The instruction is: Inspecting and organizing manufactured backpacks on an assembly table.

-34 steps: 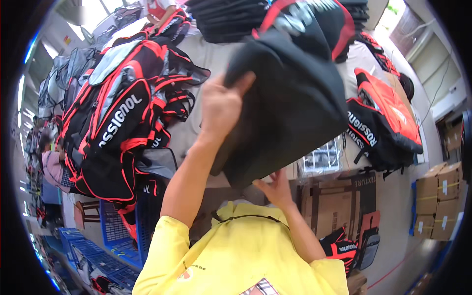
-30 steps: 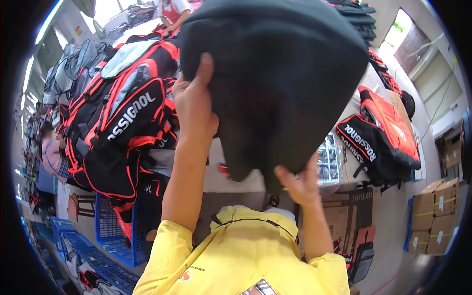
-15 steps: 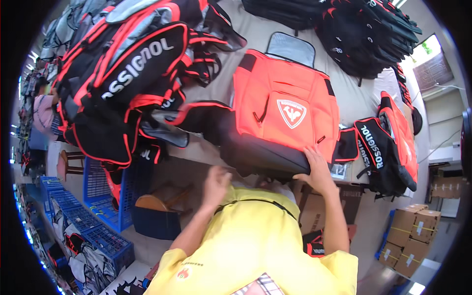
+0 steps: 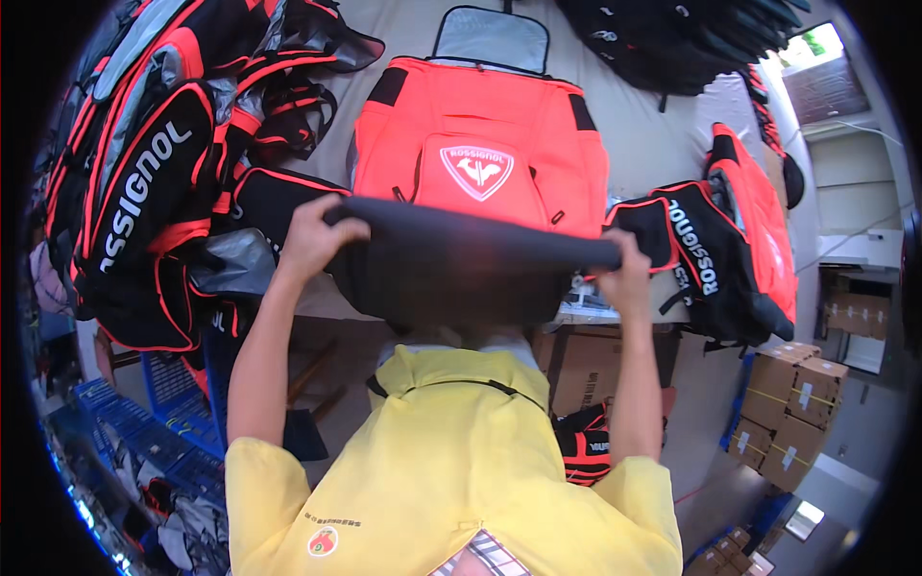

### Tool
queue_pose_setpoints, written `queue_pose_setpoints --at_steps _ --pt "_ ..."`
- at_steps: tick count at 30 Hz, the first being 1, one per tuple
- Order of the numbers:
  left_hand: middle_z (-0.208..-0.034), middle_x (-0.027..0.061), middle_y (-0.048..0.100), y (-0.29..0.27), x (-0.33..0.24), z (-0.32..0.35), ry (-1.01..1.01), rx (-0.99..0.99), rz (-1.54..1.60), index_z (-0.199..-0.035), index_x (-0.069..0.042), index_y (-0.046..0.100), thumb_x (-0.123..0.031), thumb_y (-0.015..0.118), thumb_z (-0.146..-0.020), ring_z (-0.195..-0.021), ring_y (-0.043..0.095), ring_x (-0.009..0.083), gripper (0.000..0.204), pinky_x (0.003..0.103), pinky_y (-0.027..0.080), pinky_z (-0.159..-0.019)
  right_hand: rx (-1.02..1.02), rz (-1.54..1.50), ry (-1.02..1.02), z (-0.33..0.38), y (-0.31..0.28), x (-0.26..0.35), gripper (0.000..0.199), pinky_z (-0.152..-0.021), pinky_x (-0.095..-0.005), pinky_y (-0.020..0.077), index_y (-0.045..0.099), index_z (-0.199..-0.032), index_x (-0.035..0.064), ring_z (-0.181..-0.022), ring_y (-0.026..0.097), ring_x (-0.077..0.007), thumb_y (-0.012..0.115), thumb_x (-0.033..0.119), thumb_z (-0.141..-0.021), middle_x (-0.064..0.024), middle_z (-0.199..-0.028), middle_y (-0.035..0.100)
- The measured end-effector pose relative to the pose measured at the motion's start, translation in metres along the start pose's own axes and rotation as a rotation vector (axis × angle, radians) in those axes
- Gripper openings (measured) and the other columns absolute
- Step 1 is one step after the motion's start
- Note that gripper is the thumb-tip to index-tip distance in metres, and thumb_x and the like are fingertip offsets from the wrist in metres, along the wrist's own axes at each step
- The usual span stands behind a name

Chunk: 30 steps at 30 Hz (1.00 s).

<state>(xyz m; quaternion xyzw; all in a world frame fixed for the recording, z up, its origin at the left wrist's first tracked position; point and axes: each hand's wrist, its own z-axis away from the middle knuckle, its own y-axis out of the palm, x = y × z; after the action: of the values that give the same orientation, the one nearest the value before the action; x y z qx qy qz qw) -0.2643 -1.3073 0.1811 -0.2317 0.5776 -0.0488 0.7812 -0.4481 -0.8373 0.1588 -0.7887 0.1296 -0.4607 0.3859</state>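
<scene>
A bright red-orange backpack lies on the pale work table in front of me, a white shield emblem on its front pocket. A grey-lined flap sticks out at its far end. The backpack's black bottom panel faces me and is lifted along its near edge. My left hand is closed on the panel's left corner, thumb on top. At the right corner my right hand grips the same panel. The panel is blurred by motion, and what lies underneath is hidden.
Black and red bags are heaped on the left. Black bag pieces are piled at the far right. Another red-and-black backpack stands by the table's right end. Strapped cartons and blue crates stand on the floor.
My left hand has risen from beside my waist to the panel's left corner. My right hand now grips the right corner. The near edge has been raised.
</scene>
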Motion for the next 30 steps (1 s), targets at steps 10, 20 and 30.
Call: queue_pose_setpoints --at_steps 10,20,30 --pt "-0.114 0.0249 0.078 0.064 0.089 -0.171 -0.52 -0.057 -0.369 -0.116 0.005 0.078 -0.06 0.084 -0.079 -0.108 0.076 0.0391 0.075 0.045 0.056 -0.095 0.666 0.04 0.476 -0.155 0.101 -0.143 0.066 -0.092 -0.0424 0.0569 0.079 -0.116 0.0004 -0.103 0.078 -0.0331 0.078 0.061 -0.089 -0.022 -0.105 0.08" --pt "-0.096 0.0181 0.08 0.048 0.081 -0.155 -0.545 -0.089 -0.129 -0.112 0.009 0.077 -0.034 0.085 -0.09 -0.078 0.078 0.0265 0.049 0.036 0.062 -0.076 0.728 0.021 0.479 -0.164 0.119 -0.127 0.087 -0.09 -0.0478 0.0572 0.077 -0.105 -0.0067 -0.106 0.075 -0.0418 0.077 0.076 -0.078 -0.0301 -0.107 0.076" --pt "-0.095 0.0257 0.077 0.061 0.053 -0.097 -0.183 -0.28 -0.351 -0.11 0.0 0.079 -0.043 0.08 -0.09 -0.092 0.077 0.0384 0.048 0.044 0.057 -0.083 0.354 -0.006 0.391 -0.107 0.09 -0.094 0.072 -0.092 -0.0475 0.0569 0.07 -0.129 0.0029 -0.108 0.074 -0.0406 0.079 0.059 -0.086 -0.0212 -0.112 0.078"
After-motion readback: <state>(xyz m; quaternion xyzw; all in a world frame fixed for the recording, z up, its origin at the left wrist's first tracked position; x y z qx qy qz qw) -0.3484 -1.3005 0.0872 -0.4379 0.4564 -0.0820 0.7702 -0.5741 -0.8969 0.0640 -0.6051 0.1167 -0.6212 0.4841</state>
